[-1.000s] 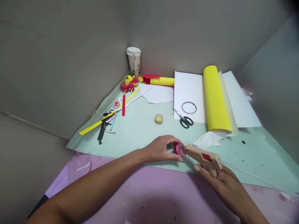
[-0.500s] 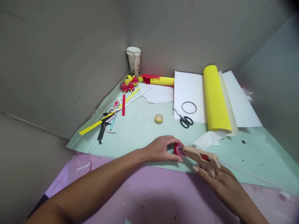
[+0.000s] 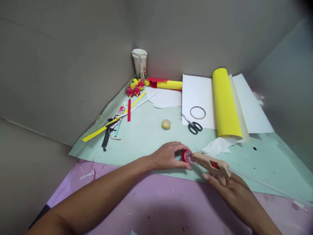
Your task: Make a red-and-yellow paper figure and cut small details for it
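Note:
Between the thumb and fingers of my left hand point(image 3: 168, 157) is a small red-rimmed bottle cap point(image 3: 187, 157), held on its side with its pale face to the right. My right hand point(image 3: 232, 192) grips a beige glue gun point(image 3: 211, 164) by its handle. The gun's nozzle is at the cap's pale face; whether it touches is too small to tell. A long clear glue stick point(image 3: 264, 182) runs out of the gun's back toward the right. Beyond my left hand, a yellow-edged cap point(image 3: 166, 124) lies on the pale green sheet point(image 3: 144, 140).
Black-handled scissors point(image 3: 194, 125) and a tape ring point(image 3: 198, 112) lie by white paper. A yellow corrugated roll point(image 3: 227, 104) stretches along the right. Crumpled tissue point(image 3: 220, 146) is near the gun. Several red and yellow ornaments point(image 3: 133, 89) sit before a white cup point(image 3: 140, 63). Paper strips point(image 3: 97, 133) lie left.
The glue gun's nozzle has shifted very slightly to the right against the cap. Both hands keep their grips, and the other things stay where they were.

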Action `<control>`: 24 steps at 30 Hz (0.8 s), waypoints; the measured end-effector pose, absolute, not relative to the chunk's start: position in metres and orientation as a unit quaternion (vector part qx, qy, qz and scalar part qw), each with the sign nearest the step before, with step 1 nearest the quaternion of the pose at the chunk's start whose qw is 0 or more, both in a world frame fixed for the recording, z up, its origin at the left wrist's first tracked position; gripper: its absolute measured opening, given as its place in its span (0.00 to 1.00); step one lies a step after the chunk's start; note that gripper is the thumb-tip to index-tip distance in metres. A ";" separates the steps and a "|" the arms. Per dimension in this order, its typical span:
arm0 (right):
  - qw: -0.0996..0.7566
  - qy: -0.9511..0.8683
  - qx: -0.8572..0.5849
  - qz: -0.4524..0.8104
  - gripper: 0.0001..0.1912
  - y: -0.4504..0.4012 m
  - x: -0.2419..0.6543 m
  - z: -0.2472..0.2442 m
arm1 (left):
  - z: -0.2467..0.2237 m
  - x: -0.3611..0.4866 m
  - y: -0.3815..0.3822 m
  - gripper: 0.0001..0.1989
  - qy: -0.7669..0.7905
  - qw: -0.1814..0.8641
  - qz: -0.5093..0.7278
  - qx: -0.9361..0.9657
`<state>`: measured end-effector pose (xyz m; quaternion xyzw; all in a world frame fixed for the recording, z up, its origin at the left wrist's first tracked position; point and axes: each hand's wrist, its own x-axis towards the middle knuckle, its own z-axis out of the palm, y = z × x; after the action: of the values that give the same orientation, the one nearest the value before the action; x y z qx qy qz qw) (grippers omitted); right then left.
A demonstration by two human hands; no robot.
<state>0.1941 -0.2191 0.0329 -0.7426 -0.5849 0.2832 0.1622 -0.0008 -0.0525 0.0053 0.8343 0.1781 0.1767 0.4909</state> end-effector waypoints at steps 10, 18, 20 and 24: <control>0.160 -0.595 -0.729 0.298 0.25 -0.217 0.195 0.035 | 0.004 -0.001 -0.052 0.25 0.175 0.469 0.182 0.847; 0.170 -0.583 -0.747 0.269 0.25 -0.217 0.194 0.033 | 0.000 0.000 -0.052 0.26 0.169 0.430 0.203 0.863; 0.169 -0.587 -0.741 0.278 0.26 -0.216 0.193 0.034 | -0.001 -0.001 -0.052 0.26 0.167 0.420 0.211 0.867; 0.162 -0.582 -0.732 0.315 0.25 -0.217 0.192 0.034 | -0.001 -0.001 -0.051 0.25 0.170 0.411 0.225 0.867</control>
<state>0.1920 -0.2172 0.0342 -0.7322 -0.5818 0.3148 0.1617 -0.0010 -0.0508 -0.0010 0.8670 0.1696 0.2247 0.4111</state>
